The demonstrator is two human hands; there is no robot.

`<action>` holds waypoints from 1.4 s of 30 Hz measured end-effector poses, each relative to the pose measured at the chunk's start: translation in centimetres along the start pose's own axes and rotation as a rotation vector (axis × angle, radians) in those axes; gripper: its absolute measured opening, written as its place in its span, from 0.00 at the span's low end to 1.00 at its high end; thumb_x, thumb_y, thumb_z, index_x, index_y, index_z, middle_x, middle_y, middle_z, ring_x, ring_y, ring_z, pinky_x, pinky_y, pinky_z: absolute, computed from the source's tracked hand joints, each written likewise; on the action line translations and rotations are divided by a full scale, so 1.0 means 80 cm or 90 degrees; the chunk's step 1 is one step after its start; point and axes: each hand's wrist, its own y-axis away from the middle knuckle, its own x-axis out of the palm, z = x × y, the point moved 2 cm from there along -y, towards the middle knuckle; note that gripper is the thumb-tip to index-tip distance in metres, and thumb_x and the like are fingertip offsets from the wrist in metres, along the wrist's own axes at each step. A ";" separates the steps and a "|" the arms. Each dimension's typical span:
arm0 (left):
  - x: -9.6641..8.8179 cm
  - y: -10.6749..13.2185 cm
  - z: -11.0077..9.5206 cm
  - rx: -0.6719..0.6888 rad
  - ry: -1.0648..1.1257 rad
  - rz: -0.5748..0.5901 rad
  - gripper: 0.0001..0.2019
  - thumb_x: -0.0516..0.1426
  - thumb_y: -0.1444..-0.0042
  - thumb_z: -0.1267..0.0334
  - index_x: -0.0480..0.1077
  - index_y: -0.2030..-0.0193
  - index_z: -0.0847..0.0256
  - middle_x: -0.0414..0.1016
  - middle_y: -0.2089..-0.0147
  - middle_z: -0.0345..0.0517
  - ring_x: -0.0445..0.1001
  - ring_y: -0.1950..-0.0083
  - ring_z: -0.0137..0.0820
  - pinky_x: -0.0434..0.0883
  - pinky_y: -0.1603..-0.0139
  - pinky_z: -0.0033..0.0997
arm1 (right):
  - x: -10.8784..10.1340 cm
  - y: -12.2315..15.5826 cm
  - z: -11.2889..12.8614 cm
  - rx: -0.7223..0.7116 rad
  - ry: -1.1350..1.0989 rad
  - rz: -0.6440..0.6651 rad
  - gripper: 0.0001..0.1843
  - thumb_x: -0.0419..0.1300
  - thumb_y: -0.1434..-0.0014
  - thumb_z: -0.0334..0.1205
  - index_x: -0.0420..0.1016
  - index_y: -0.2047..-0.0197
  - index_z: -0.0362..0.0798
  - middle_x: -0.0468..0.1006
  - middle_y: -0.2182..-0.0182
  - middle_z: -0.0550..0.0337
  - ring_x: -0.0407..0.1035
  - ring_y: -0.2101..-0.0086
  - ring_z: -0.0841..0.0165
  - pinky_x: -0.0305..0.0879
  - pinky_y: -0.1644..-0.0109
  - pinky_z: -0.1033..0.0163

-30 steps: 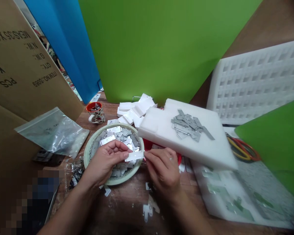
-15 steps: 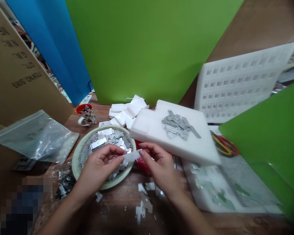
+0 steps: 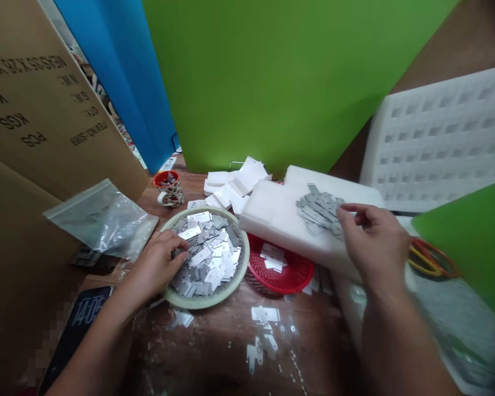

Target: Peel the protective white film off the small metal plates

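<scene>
Presently, I record the left hand (image 3: pixel 159 263) resting palm-down over the near-left rim of the round pale-green dish of small silver metal plates (image 3: pixel 208 250), fingers curled loosely with the tips among the plates. I cannot tell whether it has one pinched. The right hand (image 3: pixel 373 242) sits on the thick white foam block (image 3: pixel 280 217), thumb and forefinger drawn close at the right edge of the small heap of grey metal strips (image 3: pixel 318 212) lying on top of it. The fingertips appear to touch the heap, yet whether they grip a strip is hidden.

The relation that matters: the grey heap lies directly left of the right hand's fingertips, its strips mostly running on a diagonal from far-left to near-right, so the right hand is by far the nearer. The left hand is well apart from it, with the dish and the red round plastic basket (image 3: pixel 282 269) between.

Loose white offcuts lie on the brown wooden counter (image 3: pixel 231 357) near the dish. A red-rimmed patterned mug (image 3: pixel 169 190) stands beyond it.
</scene>
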 end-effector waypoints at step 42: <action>0.026 -0.012 -0.035 -0.037 0.153 0.012 0.13 0.53 0.43 0.57 0.72 0.60 0.62 0.73 0.59 0.48 0.69 0.55 0.37 0.64 0.52 0.35 | 0.014 0.113 0.077 0.032 -0.314 0.293 0.11 0.57 0.40 0.43 0.78 0.63 0.47 0.81 0.66 0.56 0.73 0.65 0.64 0.68 0.58 0.60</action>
